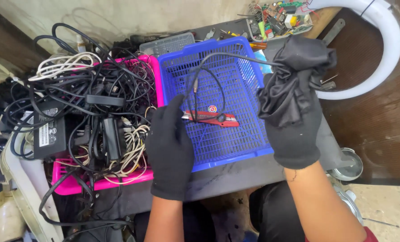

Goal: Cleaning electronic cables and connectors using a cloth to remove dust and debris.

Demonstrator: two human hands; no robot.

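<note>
Seen from above, two hands in black gloves worked over a blue plastic basket (236, 80) that sat on a dark grey tabletop (236, 172). The left hand (169, 148) reached into the basket's left side, its grip pinching one end of a red-handled utility knife (213, 118) lying on the basket floor. The right hand (294, 130), at the basket's right edge, had its grip closed around a bunched black cloth (298, 71). A thin black cable (218, 71) looped from the cloth down into the basket. Just left, touching the blue basket, a pink basket (74, 179) overflowed with tangled black and white cords (87, 98) and a black power adapter (47, 130). A white curved tube (388, 49) lay at upper right.
</note>
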